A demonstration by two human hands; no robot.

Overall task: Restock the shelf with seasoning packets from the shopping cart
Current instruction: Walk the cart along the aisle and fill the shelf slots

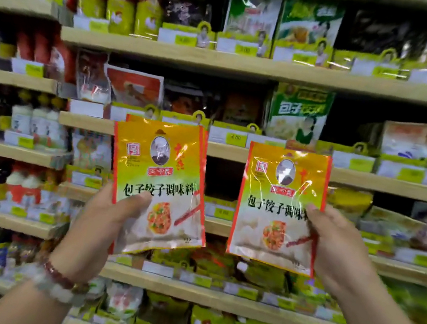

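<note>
My left hand (108,217) holds a small stack of yellow-and-orange seasoning packets (163,181), gripped at the lower left corner, thumb across the front. My right hand (334,246) holds a single matching seasoning packet (278,210) by its right edge. Both are raised upright in front of the wooden shelf (236,154). Between and behind the two packets is a dark gap (223,178) in the shelf row. The shopping cart is out of view.
Wooden shelves run the full width, packed with seasoning bags behind yellow price-tag rails (283,51). A green-and-white bag (297,114) stands one shelf up. Sauce bottles (31,118) fill the shelves at the left. Beaded bracelets (59,283) are on my left wrist.
</note>
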